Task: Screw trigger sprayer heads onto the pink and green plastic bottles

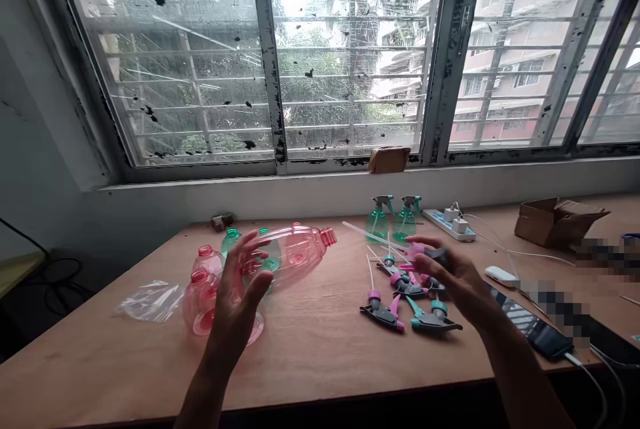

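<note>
My left hand is closed round a clear pink bottle, held tilted above the table with its threaded neck to the right. In my right hand is a spray trigger head with a pink collar. Its thin white tube points left toward the bottle's neck, apart from it. Below that hand lie several loose trigger heads, among them one with a pink lever and one with a teal lever. More pink bottles and green bottles without heads stand around my left hand.
Two green spray bottles with heads stand at the back by a power strip. A cardboard box, a phone and cables are on the right. A clear plastic bag lies left, and a tape roll sits behind.
</note>
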Action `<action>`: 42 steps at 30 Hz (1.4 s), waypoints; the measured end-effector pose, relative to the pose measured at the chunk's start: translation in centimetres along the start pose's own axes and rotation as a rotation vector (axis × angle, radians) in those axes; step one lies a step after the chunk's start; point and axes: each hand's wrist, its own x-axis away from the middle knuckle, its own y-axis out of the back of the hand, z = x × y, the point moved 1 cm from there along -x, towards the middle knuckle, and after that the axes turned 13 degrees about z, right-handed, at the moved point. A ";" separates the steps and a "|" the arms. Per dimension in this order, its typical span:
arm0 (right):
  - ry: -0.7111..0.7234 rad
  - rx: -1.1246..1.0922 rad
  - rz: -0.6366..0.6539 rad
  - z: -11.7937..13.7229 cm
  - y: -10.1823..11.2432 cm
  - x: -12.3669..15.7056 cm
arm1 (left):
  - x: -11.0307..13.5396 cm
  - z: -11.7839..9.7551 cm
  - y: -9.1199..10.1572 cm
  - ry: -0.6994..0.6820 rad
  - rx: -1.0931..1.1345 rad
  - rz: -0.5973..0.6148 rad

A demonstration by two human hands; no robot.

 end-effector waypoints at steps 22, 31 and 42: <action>-0.024 -0.632 0.091 5.9 -5.9 1.9 | 2.2 -2.7 -3.3 0.082 0.133 0.226; -0.010 -0.469 -0.022 6.6 -6.9 2.2 | 2.4 -1.3 -2.3 0.053 0.101 0.342; 0.056 -0.408 -0.101 6.4 -7.4 2.5 | 2.8 -0.9 -1.3 0.099 0.016 0.416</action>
